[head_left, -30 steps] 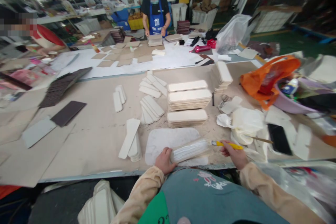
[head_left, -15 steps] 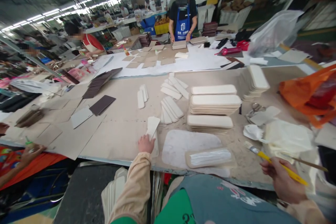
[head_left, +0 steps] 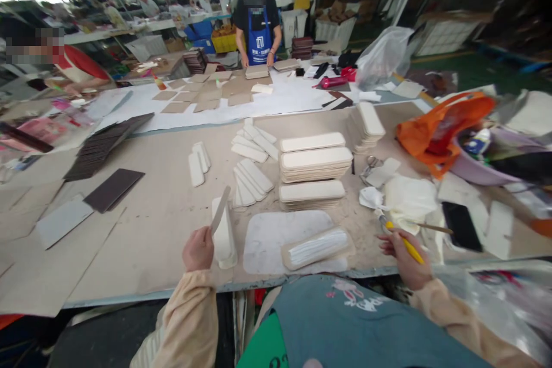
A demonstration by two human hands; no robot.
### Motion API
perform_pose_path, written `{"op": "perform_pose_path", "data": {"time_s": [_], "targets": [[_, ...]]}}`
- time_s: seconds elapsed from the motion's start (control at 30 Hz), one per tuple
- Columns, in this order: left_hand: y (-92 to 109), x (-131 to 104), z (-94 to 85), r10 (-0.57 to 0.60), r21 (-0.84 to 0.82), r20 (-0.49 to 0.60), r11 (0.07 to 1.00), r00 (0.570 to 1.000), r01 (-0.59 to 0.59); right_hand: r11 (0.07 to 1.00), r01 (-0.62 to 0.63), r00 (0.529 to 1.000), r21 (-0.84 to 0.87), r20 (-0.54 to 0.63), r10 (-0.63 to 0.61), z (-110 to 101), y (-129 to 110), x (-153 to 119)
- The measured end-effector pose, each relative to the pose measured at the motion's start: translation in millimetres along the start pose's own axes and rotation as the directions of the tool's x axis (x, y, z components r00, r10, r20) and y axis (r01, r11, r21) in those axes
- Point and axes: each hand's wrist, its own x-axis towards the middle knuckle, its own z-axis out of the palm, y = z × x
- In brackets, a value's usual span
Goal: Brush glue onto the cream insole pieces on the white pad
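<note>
My left hand [head_left: 198, 250] is closed on the near end of a pale flat strip [head_left: 221, 210], now tilted nearly edge-on. Beneath and beside it lies a low pile of white rounded strips [head_left: 226, 244] near the table's front edge. My right hand [head_left: 409, 261] grips a brush by its yellow handle [head_left: 411, 248], with the bristle end toward a crumpled white cloth [head_left: 409, 198]. Between my hands, a bundle of white strips [head_left: 318, 248] rests on a beige piece over a white sheet [head_left: 261, 236].
Stacks of padded white strips [head_left: 317, 158] stand mid-table, with fanned strips [head_left: 252, 181] to their left. Dark brown panels [head_left: 114, 190] lie at left. Scissors [head_left: 370, 167], a phone [head_left: 461, 227] and an orange bag [head_left: 444, 132] are at right. A co-worker [head_left: 257, 17] stands across the table.
My left hand has lifted and tilted the strip off the pile. My right hand has brought the brush closer to the white cloth. The view has swung to the right.
</note>
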Motion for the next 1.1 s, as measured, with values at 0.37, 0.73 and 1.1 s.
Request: {"op": "perform_pose_path", "data": {"time_s": [0.37,0.73,1.1], "targets": [[182.1,-74.5,28.9,0.698,-0.693,0.459,0.669,0.550,-0.270,0.983,0.092,0.952,0.160,0.277,-0.134,24.7,5.8,-8.9],[174.8,-98.3,74.4,0.543,-0.631,0.724,0.770,0.424,0.092,0.981,0.145,0.929,-0.125,0.360,-0.091,10.2,43.9,-2.2],[148.7,-104.7,100.5,0.039,-0.410,0.714,0.833,0.699,0.372,0.853,0.273,0.932,-0.446,0.343,-0.119,37.2,57.9,23.5]]}}
